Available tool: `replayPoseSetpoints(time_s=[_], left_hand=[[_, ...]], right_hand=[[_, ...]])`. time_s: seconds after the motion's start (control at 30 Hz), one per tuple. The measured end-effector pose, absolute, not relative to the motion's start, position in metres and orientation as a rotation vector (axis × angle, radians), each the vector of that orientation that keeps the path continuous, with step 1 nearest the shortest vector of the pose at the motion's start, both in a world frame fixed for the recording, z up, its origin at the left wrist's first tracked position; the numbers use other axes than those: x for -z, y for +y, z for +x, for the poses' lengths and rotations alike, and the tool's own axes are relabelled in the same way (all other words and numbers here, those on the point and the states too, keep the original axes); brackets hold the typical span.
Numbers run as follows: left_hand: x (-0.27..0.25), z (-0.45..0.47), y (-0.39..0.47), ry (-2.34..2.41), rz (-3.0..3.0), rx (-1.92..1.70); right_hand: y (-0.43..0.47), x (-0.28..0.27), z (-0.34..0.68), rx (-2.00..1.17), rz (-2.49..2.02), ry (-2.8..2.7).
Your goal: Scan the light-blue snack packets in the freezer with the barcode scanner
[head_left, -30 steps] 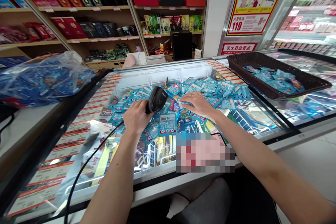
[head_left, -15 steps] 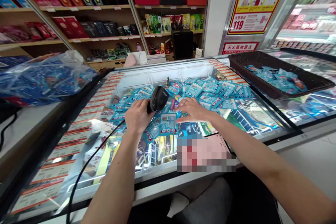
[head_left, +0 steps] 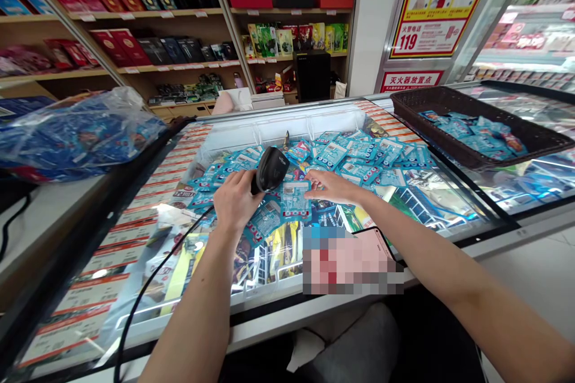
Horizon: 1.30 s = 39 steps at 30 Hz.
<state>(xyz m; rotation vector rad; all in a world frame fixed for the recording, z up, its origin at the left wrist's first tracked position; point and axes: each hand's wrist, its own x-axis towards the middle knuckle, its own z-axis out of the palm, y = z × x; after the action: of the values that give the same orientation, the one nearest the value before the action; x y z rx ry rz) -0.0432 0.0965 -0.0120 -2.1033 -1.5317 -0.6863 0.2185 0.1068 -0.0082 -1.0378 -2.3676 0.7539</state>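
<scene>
My left hand is wrapped round the handle of a black barcode scanner, its head tilted to the right. A black cable runs from the scanner down the left side. To the right, my right hand has its thumb and curled fingers at the right edge of a small blue packet, barcode side up. The grip on that edge is partly hidden. Around and beyond both hands, a loose pile of similar blue packets covers the glass top of a chest freezer.
A phone, partly blurred out, lies near the front edge. A dark woven basket holding blue packets stands at the right. A clear plastic bag of blue packs sits at the left. Stocked shelves line the back.
The packet by my right hand has shifted slightly up and right. My right hand's fingers have drawn in towards its edge. The scanner and my left hand have hardly moved.
</scene>
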Motion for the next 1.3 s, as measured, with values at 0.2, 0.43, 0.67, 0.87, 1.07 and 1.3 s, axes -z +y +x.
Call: replayPoseSetpoints(time_s=[0.2,0.43,0.67,0.87,1.07,1.3], left_hand=[[0.013,-0.044,0.097,-1.516,-2.099,0.735],[0.014,-0.043,0.098,-1.483,-2.101,0.713],[0.013,-0.038,0.094,-1.325,-2.253,0.623],[0.012,-0.034,0.093,-1.197,-2.342,0.529],[0.009,-0.029,0.090,-1.208,-2.349,0.530],[0.008,-0.026,0.088,-1.223,-2.370,0.523]], right_hand=[[0.117,0.012,0.230,-0.997,-1.041,-2.127],[0.119,0.010,0.236,-0.510,-1.105,-2.018],[0.126,0.016,0.240,-0.256,-1.187,-1.972],[0.127,0.016,0.241,-0.216,-1.204,-1.978],[0.125,0.015,0.240,-0.201,-1.242,-2.005],[0.126,0.017,0.239,-0.195,-1.262,-2.009]])
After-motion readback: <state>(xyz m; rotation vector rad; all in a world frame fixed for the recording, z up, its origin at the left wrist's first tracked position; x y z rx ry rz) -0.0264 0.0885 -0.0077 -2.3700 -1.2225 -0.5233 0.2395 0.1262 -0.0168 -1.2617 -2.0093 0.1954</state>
